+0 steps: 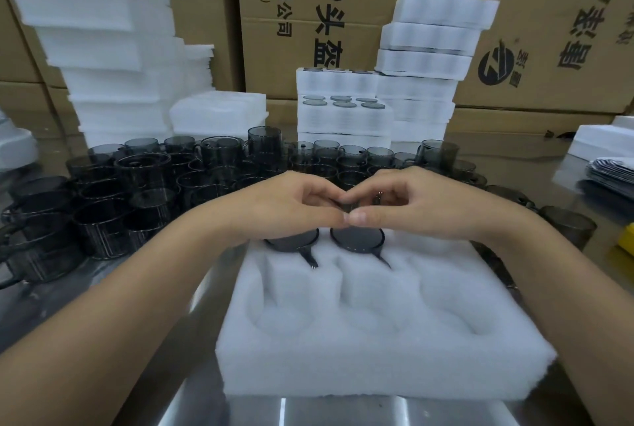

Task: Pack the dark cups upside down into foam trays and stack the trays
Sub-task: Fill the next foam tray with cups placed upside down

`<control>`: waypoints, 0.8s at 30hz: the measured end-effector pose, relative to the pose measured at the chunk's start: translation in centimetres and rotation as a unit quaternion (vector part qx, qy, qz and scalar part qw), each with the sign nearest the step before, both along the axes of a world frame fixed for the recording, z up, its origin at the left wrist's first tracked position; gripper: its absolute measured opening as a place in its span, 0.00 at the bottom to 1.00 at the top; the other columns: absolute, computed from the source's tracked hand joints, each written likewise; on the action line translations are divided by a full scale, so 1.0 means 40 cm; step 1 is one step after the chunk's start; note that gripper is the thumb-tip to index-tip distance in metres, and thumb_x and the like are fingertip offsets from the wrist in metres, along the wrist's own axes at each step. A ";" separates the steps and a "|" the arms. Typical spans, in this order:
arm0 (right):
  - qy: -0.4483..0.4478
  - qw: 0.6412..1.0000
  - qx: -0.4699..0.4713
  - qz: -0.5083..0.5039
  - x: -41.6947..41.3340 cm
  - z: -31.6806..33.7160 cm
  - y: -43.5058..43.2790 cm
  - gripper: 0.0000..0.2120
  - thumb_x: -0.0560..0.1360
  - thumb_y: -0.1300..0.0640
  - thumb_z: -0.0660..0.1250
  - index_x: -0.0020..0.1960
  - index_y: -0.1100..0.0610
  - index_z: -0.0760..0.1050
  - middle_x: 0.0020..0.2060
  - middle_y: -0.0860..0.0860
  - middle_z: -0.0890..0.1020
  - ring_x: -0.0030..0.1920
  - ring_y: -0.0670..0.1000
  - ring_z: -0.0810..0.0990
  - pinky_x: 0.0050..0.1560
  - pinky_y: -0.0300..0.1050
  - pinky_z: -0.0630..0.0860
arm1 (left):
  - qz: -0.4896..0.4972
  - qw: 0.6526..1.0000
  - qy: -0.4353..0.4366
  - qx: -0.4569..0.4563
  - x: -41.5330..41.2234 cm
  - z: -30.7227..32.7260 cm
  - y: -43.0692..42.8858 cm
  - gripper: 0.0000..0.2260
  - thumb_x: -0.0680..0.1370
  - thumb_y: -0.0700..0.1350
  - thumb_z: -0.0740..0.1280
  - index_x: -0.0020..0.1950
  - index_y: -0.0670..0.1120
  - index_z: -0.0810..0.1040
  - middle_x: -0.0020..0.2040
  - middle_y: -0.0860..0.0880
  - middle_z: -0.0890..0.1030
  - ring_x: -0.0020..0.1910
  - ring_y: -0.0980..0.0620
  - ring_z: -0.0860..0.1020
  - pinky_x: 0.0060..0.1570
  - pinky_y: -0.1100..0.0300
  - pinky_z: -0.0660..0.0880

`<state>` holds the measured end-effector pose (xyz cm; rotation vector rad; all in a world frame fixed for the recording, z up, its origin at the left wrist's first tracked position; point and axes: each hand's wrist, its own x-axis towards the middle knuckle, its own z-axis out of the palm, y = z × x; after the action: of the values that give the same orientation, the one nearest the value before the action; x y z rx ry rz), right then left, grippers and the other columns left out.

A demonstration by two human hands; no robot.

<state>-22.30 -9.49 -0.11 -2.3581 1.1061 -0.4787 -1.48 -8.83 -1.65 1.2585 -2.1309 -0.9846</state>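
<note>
Tabletop (206, 405), one foam tray (377, 374), two upturned cups (291, 241) (356, 237), left hand (291, 207), right hand (411, 206), fingers (319, 192) curled, grasp unclear

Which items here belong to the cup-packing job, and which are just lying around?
Job: foam tray, two inverted cups in it, loose dark cups, packed tray stacks, spare foam pile.
Lying about: cardboard boxes, yellow object, flat packets at the right edge.
</note>
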 end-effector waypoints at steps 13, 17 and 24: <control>0.059 0.996 -0.007 -0.059 -0.018 0.015 0.002 0.07 0.70 0.40 0.69 0.47 0.38 0.81 0.41 0.30 0.79 0.39 0.32 0.76 0.38 0.27 0.69 | -0.022 0.999 -0.045 0.007 0.008 -0.001 -0.002 0.15 0.72 0.46 0.74 0.58 0.56 0.81 0.53 0.62 0.83 0.54 0.63 0.79 0.59 0.63 0.73; 0.121 0.975 -0.028 -0.185 -0.105 0.071 0.004 0.02 0.72 0.45 0.70 0.45 0.41 0.78 0.35 0.36 0.80 0.36 0.35 0.77 0.34 0.32 0.67 | -0.003 0.999 -0.048 0.005 0.012 -0.007 -0.007 0.16 0.70 0.49 0.75 0.56 0.59 0.80 0.52 0.65 0.82 0.53 0.66 0.79 0.59 0.65 0.71; 0.289 0.888 0.111 -0.340 -0.201 0.075 0.001 0.08 0.72 0.53 0.73 0.48 0.55 0.77 0.40 0.51 0.82 0.36 0.49 0.82 0.31 0.39 0.74 | 0.001 0.999 -0.051 0.004 0.010 -0.008 -0.007 0.16 0.70 0.49 0.74 0.56 0.58 0.81 0.52 0.67 0.81 0.52 0.68 0.78 0.53 0.71 0.71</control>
<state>-30.35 -9.44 2.90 -1.8897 2.1526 0.1610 -1.10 -9.09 -1.95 1.3394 -2.2041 -0.9476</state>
